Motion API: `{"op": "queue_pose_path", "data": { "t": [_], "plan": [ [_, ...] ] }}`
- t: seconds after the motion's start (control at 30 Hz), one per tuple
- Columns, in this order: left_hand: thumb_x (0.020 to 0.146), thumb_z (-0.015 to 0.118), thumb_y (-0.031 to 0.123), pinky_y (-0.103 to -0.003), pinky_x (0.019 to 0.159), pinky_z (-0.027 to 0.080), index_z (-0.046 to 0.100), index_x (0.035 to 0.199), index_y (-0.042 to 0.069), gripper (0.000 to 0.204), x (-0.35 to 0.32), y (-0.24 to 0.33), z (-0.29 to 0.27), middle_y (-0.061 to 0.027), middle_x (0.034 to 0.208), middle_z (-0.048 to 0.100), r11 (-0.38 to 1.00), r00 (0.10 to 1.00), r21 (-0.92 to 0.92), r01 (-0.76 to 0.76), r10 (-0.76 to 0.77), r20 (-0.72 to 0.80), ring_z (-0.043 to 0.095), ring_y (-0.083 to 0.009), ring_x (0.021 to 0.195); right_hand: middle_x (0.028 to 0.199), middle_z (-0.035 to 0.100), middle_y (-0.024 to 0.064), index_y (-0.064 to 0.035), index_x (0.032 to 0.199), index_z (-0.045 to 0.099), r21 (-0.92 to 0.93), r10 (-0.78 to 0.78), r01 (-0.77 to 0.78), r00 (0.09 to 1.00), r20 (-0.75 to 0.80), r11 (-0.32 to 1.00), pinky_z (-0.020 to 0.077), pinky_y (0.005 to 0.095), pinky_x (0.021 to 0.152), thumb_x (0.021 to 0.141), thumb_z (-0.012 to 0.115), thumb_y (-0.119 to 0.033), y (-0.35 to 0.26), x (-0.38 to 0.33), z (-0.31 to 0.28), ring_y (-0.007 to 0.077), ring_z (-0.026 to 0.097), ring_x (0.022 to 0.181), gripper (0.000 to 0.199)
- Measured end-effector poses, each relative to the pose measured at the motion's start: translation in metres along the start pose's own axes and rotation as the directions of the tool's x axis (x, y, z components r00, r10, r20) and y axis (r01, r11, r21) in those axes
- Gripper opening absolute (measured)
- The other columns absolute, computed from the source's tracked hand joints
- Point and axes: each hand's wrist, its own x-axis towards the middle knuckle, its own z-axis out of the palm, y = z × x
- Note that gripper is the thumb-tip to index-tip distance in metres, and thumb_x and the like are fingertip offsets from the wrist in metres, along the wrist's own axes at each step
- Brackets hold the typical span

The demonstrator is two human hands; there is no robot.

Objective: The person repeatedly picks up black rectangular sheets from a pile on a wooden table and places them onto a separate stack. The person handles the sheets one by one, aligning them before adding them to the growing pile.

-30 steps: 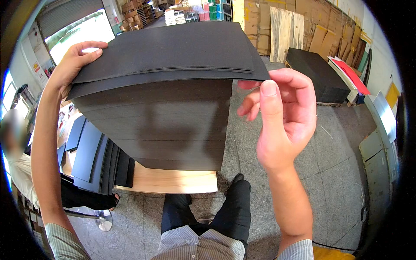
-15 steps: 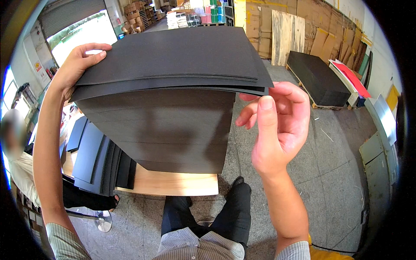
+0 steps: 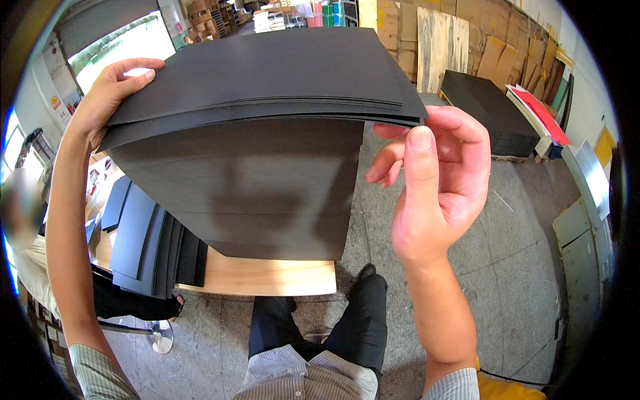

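Observation:
A few large black card sheets (image 3: pixel 267 70) lie on top of a tall black stack of sheets (image 3: pixel 247 187), their near edges slightly staggered and lifted at the right. My left hand (image 3: pixel 107 97) grips the left edge of the top sheets, thumb over the surface; part of its fingers is hidden. At the near right corner, my right hand (image 3: pixel 450 167) holds the sheets with its fingers curled at and under the corner and the thumb close by. The lower fingers hang free beside the stack.
The stack stands on a pale wooden board (image 3: pixel 267 277). Left of it, dark sheets (image 3: pixel 143 233) fan over a table, with a person (image 3: pixel 33 260) beyond. Another black stack (image 3: pixel 490 113) sits at the far right, near leaning cardboard (image 3: pixel 493 57). A grey metal cabinet (image 3: pixel 583 240) stands right.
Both hands and the top sheets have shifted slightly up in the picture. My right hand and the near right corner have also moved a little to the right.

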Motion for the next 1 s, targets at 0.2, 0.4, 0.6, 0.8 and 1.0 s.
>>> {"op": "queue_pose_path", "data": {
  "t": [0.2, 0.4, 0.6, 0.8, 1.0],
  "plan": [
    [0.092, 0.067, 0.023, -0.021, 0.073, 0.054, 0.069, 0.116, 0.012, 0.026, 0.003, -0.008, -0.005, -0.0061, 0.1, 0.069, 0.999, 1.0, -0.045, -0.015, 0.016, 0.016, 0.066, -0.009, 0.08, 0.1, 0.068, 0.0199, 0.0, 0.119, 0.05, -0.029, -0.018, 0.018, 1.0, 0.018, 0.999, 0.0449, 0.0219, 0.052, 0.099, 0.053, -0.008, -0.002, 0.002, -0.002, 0.0128, 0.059, 0.057, 0.022],
    [0.094, 0.064, 0.019, -0.023, 0.077, 0.052, 0.065, 0.12, 0.007, 0.029, -0.004, 0.003, -0.001, -0.0074, 0.103, 0.068, 0.998, 0.999, -0.044, 0.033, -0.032, 0.022, 0.064, -0.01, 0.085, 0.102, 0.059, 0.0087, 0.0012, 0.132, 0.051, -0.175, -0.106, 0.146, 0.969, 0.222, 0.974, 0.0429, 0.0211, 0.06, 0.091, 0.064, -0.007, -0.004, 0.018, -0.016, 0.0116, 0.055, 0.068, 0.044],
    [0.092, 0.066, 0.022, -0.024, 0.076, 0.052, 0.066, 0.119, 0.009, 0.029, 0.003, -0.005, -0.009, -0.0079, 0.098, 0.067, 0.997, 0.997, -0.068, 0.024, -0.018, 0.077, 0.064, -0.0119, 0.083, 0.094, 0.058, 0.0034, -0.0128, 0.118, 0.069, -0.449, -0.216, 0.484, 0.823, 0.525, 0.752, 0.0399, 0.0288, 0.077, 0.075, 0.077, -0.01, -0.013, 0.066, -0.018, 0.0188, 0.052, 0.089, 0.044],
    [0.092, 0.067, 0.025, -0.025, 0.073, 0.048, 0.065, 0.119, 0.007, 0.033, 0.002, 0.022, -0.023, -0.0062, 0.088, 0.065, 0.973, 0.985, 0.224, -0.05, 0.011, 0.173, 0.059, -0.0116, 0.079, 0.104, 0.07, 0.0043, -0.0117, 0.099, 0.071, -0.388, -0.163, 0.517, 0.735, 0.658, 0.763, 0.0426, 0.0357, 0.091, 0.076, 0.073, -0.002, -0.024, 0.1, -0.006, 0.025, 0.061, 0.103, 0.025],
    [0.089, 0.067, 0.036, -0.035, 0.084, 0.051, 0.065, 0.115, 0.005, 0.041, -0.042, 0.09, -0.014, -0.0135, 0.121, 0.064, 0.733, 0.736, 0.127, -0.668, 0.676, -0.028, 0.063, -0.0208, 0.105, 0.096, 0.07, 0.0079, -0.0049, 0.1, 0.068, -0.232, -0.091, 0.241, 0.851, 0.517, 0.942, 0.0495, 0.0295, 0.082, 0.084, 0.067, 0.002, -0.012, 0.107, 0.013, 0.0211, 0.066, 0.089, 0.017]
  ]
}}
